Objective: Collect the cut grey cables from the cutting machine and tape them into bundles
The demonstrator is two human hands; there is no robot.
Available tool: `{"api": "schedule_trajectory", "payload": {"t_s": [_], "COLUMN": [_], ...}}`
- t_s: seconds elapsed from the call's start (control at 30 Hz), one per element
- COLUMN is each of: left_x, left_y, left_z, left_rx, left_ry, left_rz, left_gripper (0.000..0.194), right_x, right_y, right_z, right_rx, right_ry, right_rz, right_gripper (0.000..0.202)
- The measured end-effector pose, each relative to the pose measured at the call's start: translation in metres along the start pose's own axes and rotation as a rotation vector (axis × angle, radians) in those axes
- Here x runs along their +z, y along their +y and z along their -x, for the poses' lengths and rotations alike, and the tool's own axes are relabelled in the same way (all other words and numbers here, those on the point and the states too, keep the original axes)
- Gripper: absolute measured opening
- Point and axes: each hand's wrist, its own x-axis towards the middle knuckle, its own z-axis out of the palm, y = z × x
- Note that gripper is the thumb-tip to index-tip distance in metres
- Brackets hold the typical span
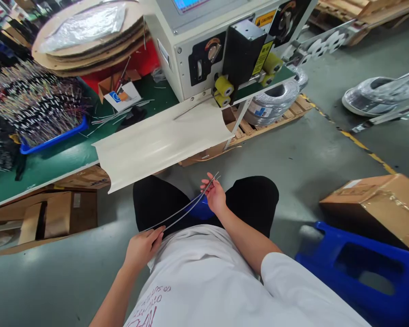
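Two thin grey cables (pixel 182 211) stretch between my hands, above my lap. My left hand (pixel 143 247) is closed on their lower left ends near my left thigh. My right hand (pixel 215 195) holds the upper right ends between thumb and fingers, with the tips sticking out just past it. Beyond my hands lies a cream curved chute (pixel 163 141), sloping from the machine's yellow-green rollers (pixel 224 86). One short grey cable (pixel 191 109) rests in the chute near the rollers.
The grey machine (pixel 187 50) stands on a green bench (pixel 64 159), with a blue tray of wires (pixel 54 141) at left. A blue plastic stool (pixel 357 272) and a cardboard box (pixel 378 204) stand at right. Cable coils (pixel 269 106) sit on a pallet.
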Motion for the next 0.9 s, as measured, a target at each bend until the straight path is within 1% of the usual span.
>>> {"api": "schedule_trajectory", "payload": {"t_s": [0.13, 0.23, 0.3, 0.37, 0.43, 0.47, 0.57, 0.63, 0.73, 0.77, 0.8, 0.83, 0.87, 0.9], "left_x": [0.0, -0.001, 0.0, 0.003, 0.01, 0.013, 0.025, 0.031, 0.037, 0.036, 0.033, 0.027, 0.019, 0.007], "left_y": [-0.007, -0.008, -0.005, 0.003, 0.016, 0.024, 0.046, 0.057, 0.064, 0.065, 0.065, 0.065, 0.065, 0.065], "left_z": [0.001, -0.004, -0.015, -0.033, -0.057, -0.069, -0.102, -0.116, -0.124, -0.125, -0.125, -0.125, -0.126, -0.128], "left_rx": [-0.05, -0.059, -0.051, -0.026, 0.021, 0.051, 0.136, 0.173, 0.22, 0.233, 0.242, 0.255, 0.276, 0.305], "left_ry": [0.084, 0.17, 0.237, 0.277, 0.249, 0.208, 0.035, -0.063, -0.167, -0.181, -0.169, -0.128, -0.058, 0.039], "left_rz": [-0.057, -0.104, -0.105, -0.086, -0.066, -0.06, -0.069, -0.07, -0.033, -0.022, -0.016, -0.01, -0.003, 0.007], "left_gripper": [0.03, 0.028, 0.028, 0.031, 0.038, 0.039, 0.038, 0.041, 0.04, 0.037, 0.034, 0.033, 0.034, 0.035], "right_x": [0.001, -0.001, -0.003, -0.006, -0.01, -0.011, -0.015, -0.017, -0.022, -0.024, -0.027, -0.029, -0.032, -0.035], "right_y": [0.0, 0.003, 0.006, 0.011, 0.015, 0.016, 0.015, 0.012, 0.007, 0.007, 0.007, 0.007, 0.009, 0.011], "right_z": [-0.002, -0.005, -0.007, -0.01, -0.014, -0.015, -0.018, -0.018, -0.02, -0.022, -0.024, -0.026, -0.028, -0.03], "right_rx": [-0.043, -0.071, -0.042, 0.001, 0.019, 0.018, 0.016, 0.047, 0.091, 0.103, 0.113, 0.125, 0.137, 0.147], "right_ry": [0.018, 0.026, 0.045, 0.074, 0.104, 0.107, 0.113, 0.125, 0.152, 0.167, 0.185, 0.206, 0.23, 0.251], "right_rz": [0.029, 0.036, 0.035, 0.026, 0.016, 0.015, -0.02, -0.068, -0.131, -0.145, -0.152, -0.154, -0.147, -0.132], "right_gripper": [0.03, 0.022, 0.02, 0.021, 0.022, 0.022, 0.023, 0.023, 0.018, 0.016, 0.015, 0.014, 0.014, 0.014]}}
